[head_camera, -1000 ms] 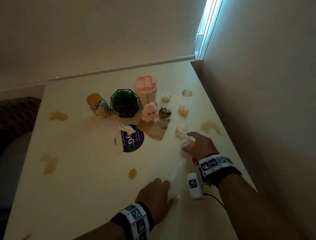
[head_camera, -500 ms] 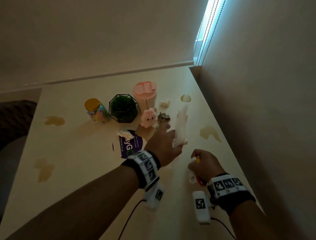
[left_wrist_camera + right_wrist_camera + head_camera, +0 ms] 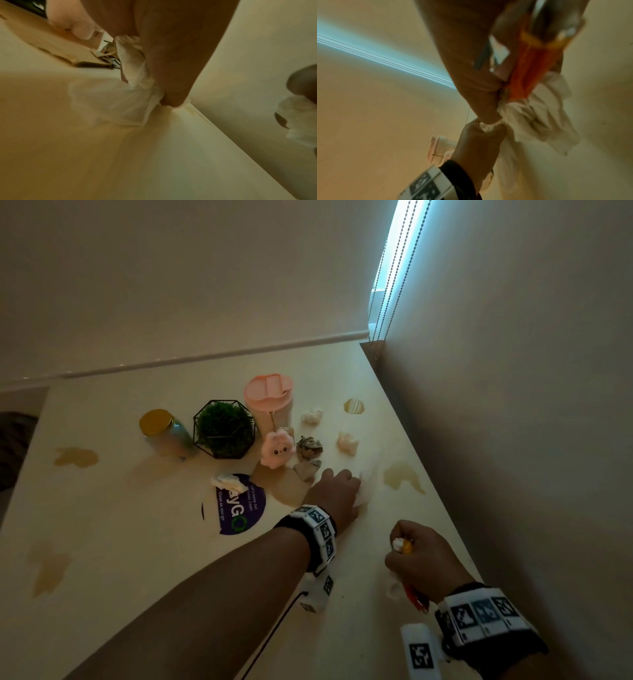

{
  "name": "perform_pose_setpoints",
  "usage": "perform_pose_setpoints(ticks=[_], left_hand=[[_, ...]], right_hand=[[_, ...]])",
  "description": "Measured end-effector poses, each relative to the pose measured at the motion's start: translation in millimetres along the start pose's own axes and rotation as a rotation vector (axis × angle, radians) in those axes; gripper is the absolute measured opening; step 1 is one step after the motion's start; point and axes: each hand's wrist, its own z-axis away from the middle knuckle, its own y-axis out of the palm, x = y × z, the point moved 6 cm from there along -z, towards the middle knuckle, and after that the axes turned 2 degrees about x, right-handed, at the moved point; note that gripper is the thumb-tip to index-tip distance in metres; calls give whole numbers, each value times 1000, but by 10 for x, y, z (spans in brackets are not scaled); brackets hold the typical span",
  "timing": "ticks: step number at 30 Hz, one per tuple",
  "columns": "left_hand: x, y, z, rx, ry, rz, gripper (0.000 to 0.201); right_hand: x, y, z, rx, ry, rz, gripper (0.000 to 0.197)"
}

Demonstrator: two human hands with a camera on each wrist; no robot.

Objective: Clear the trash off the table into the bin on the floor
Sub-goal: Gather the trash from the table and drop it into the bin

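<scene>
My left hand (image 3: 339,491) is down on the table's right side and grips a white tissue (image 3: 135,73) whose loose end drags on the surface. My right hand (image 3: 411,553), nearer to me, is a fist round a crumpled tissue (image 3: 539,116) and an orange wrapper (image 3: 530,70). Beyond the left hand lie two tissue balls (image 3: 312,416) (image 3: 347,442), a crumpled grey-brown wrapper (image 3: 308,447) and a torn scrap (image 3: 306,469). Another tissue (image 3: 227,482) lies on a purple sticker (image 3: 243,511). The bin is out of sight.
At the back stand a pink cup (image 3: 269,402), a pink plush bunny (image 3: 276,449), a plant in a black wire frame (image 3: 224,429) and a gold-lidded jar (image 3: 162,433). A wall (image 3: 513,440) runs along the table's right edge. Brown stains (image 3: 402,477) mark the tabletop.
My left hand went from the near edge out across the table with its tissue, then came down by the wrappers. The right hand drew back toward me with its trash.
</scene>
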Motion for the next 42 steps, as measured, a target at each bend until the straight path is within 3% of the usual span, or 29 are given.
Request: perform_pose_setpoints(ticks=[2, 6, 8, 10, 16, 20, 24, 27, 36, 42], left_hand=[[67, -34, 105, -38, -51, 126, 37], [358, -193, 513, -158, -256, 761, 32], [454, -306, 778, -144, -300, 1018, 25], [499, -443, 1035, -110, -280, 1126, 21], [623, -596, 1621, -101, -266, 996, 16], [713, -521, 2028, -91, -283, 980, 38], [847, -394, 2364, -96, -338, 961, 23], [938, -347, 2527, -103, -363, 945, 26], [986, -348, 2652, -117, -406, 984, 23], [934, -377, 2653, -129, -386, 1026, 30]], right_hand=[[18, 3, -24, -1, -8, 2, 22], [70, 19, -64, 4, -24, 11, 21], [96, 46, -84, 16, -33, 17, 22], [127, 67, -123, 21, -37, 21, 21], [326, 117, -505, -67, -39, 52, 18], [608, 106, -818, -139, -42, 62, 4], [848, -25, -1172, -248, -72, 83, 4], [1016, -125, -1424, -320, -118, 86, 6], [1061, 114, -1798, -230, -134, 296, 14], [950, 155, -1793, -264, -103, 241, 14]])
